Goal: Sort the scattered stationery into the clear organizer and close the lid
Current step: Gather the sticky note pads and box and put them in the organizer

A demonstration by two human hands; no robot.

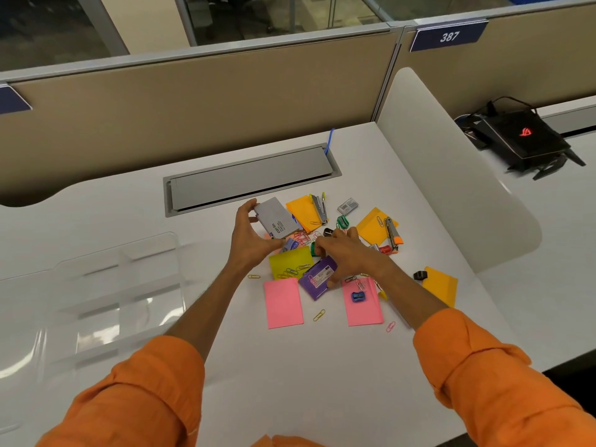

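Left hand (251, 240) grips the grey box (275, 221), thumb and fingers clamped on opposite edges. Right hand (345, 253) is curled over the purple packet (317, 277), thumb at the near edge and fingers at the far edge; looks like a pinch. Clear organizer (119, 285) sits well left of the left hand, apart from the pile. Pink note (283, 303) lies just nearer than the right thumb.
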